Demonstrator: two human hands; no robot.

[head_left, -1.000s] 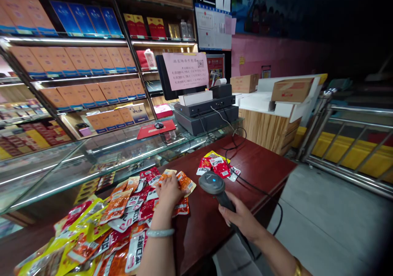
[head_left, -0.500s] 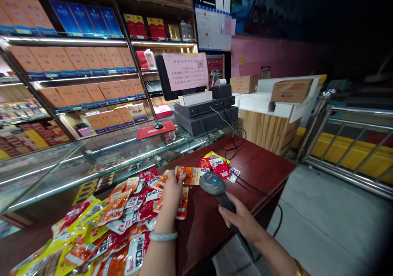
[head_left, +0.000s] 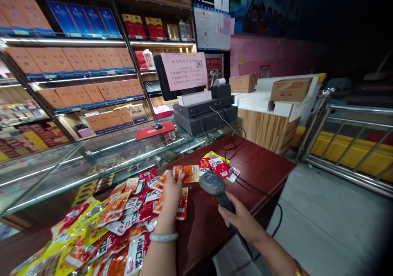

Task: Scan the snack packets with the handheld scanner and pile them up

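My left hand (head_left: 172, 184) is closed on an orange snack packet (head_left: 190, 174), which sticks out to the right of my fingers. A large loose heap of red, white, orange and yellow snack packets (head_left: 123, 222) spreads to the left, partly behind my forearm. In my right hand (head_left: 238, 218) is a black barcode scanner (head_left: 212, 183), gripped by its handle, its head pointing toward the orange packet. Beyond the scanner head lies a small pile of red and yellow packets (head_left: 218, 165), apart from the heap.
The dark red table (head_left: 260, 161) carries the packets and a black cable. Behind it runs a glass display counter (head_left: 123, 153) with a cash drawer (head_left: 205, 118), a monitor and a mouse (head_left: 157, 125). A metal railing (head_left: 353, 153) stands at the right.
The scanner's blue light, lit before, no longer shows. Both hands have stayed almost in place, and the view has shifted very slightly.
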